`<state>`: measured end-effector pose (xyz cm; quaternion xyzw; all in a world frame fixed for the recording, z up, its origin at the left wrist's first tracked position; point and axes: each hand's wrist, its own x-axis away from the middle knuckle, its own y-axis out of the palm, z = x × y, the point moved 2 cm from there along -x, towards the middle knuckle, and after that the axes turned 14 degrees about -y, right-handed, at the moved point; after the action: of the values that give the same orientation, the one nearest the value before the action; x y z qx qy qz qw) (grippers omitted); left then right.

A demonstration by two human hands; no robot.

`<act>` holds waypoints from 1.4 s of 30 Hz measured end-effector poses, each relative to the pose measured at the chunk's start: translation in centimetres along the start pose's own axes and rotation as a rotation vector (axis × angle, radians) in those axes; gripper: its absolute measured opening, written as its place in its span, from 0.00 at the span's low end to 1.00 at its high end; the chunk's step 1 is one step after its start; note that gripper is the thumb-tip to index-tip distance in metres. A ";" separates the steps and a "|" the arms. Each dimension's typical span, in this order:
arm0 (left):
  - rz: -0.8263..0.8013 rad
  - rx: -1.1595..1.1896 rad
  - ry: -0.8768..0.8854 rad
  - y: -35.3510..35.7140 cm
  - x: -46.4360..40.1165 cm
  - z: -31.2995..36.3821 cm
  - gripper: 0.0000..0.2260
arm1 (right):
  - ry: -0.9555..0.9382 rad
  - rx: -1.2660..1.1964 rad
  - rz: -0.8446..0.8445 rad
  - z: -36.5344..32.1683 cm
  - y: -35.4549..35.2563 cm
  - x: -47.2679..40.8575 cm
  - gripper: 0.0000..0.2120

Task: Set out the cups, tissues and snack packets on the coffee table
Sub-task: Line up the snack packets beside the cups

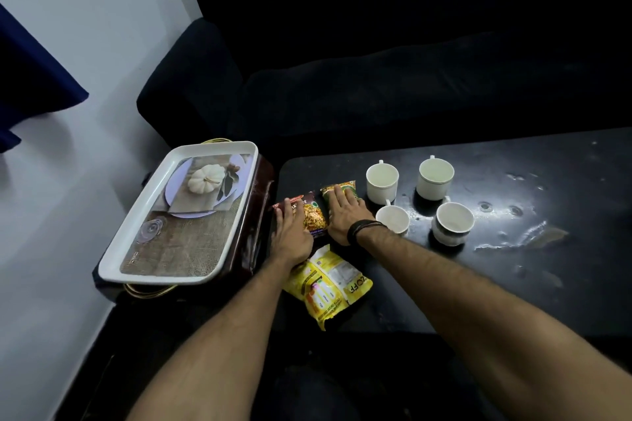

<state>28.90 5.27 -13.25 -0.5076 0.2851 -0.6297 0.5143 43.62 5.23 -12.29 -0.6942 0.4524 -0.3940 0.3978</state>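
Cups (382, 182) stand empty; tray (143, 212) bare.

The left hand (293, 232) covers part of the brown snack packet (309, 215), and the right hand (345, 215) hides most of the green packet (342, 189) (labels unreadable). The coffee table (513, 267) runs off the right edge.

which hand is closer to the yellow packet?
Left. The left hand lies flat on the dark packet, its wrist right above the yellow packet. The right hand rests on the green packet, farther up.
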 end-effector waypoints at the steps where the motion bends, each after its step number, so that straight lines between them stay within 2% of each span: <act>1: -0.021 0.006 -0.012 -0.2 -0.5 0.3 0.36 | 0.009 -0.013 -0.013 0.2 -0.2 -0.6 0.36; 4: -0.065 0.050 -0.039 -0.7 -2.1 1.1 0.37 | 0.036 -0.035 -0.031 0.5 -0.7 -2.5 0.39; 12: -0.048 0.081 -0.008 -1.9 -6.3 3.0 0.38 | 0.090 -0.032 0.028 1.2 -0.9 -5.3 0.39; 19: -0.012 0.080 0.040 -2.3 -6.7 2.9 0.41 | 0.081 -0.014 0.076 1.2 -0.4 -4.9 0.40; 23: 0.069 0.132 0.066 -2.6 -5.9 2.4 0.37 | 0.067 0.025 0.086 0.6 -0.8 -3.9 0.38; 27: 0.216 0.237 0.067 -2.1 -3.3 1.4 0.33 | -0.037 0.032 0.189 -1.1 -0.8 -0.9 0.33; 34: 0.211 0.275 0.024 -1.4 2.6 -1.7 0.27 | -0.282 -0.060 0.387 -5.7 0.8 8.8 0.20; 36: 0.220 0.290 -0.006 -1.8 3.7 -2.6 0.27 | -0.333 -0.021 0.434 -6.3 1.6 11.5 0.21; 38: 0.214 0.315 -0.017 -2.0 4.5 -3.4 0.27 | -0.311 -0.006 0.383 -6.0 2.8 12.9 0.25; 42: 0.187 0.330 -0.054 -1.7 7.0 -3.9 0.27 | -0.158 -0.053 0.099 -4.0 6.0 13.9 0.36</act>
<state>25.00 -1.45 -10.61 -0.4043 0.2103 -0.6035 0.6543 42.01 -10.30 -13.64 -0.7101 0.4638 -0.3057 0.4326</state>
